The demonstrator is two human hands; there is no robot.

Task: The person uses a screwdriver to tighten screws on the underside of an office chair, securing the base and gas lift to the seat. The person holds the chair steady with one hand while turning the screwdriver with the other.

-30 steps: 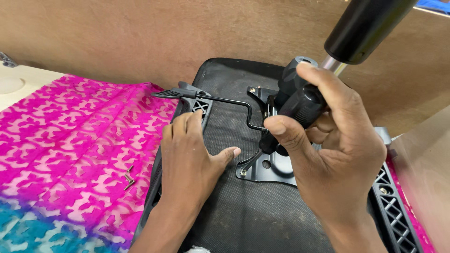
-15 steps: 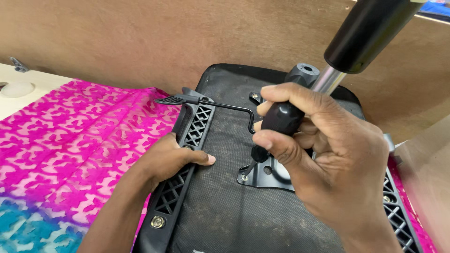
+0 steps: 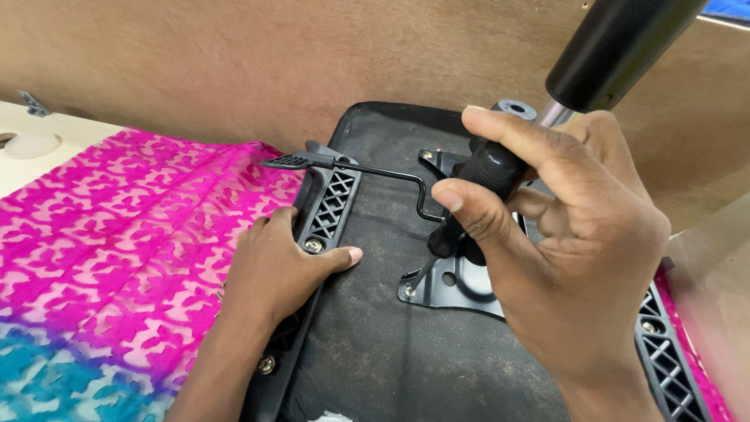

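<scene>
Two hands | right (image 3: 578,258) clamped on black screwdriver handle (image 3: 488,173) | left (image 3: 273,270) flat on seat base (image 3: 375,344)

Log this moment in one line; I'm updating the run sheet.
right hand: grips screwdriver handle | left hand: on chair seat underside

left hand (image 3: 273,270): lying flat, palm down, thumb stretching right | right hand (image 3: 558,258): curling tight, fingers and thumb gripping
</scene>
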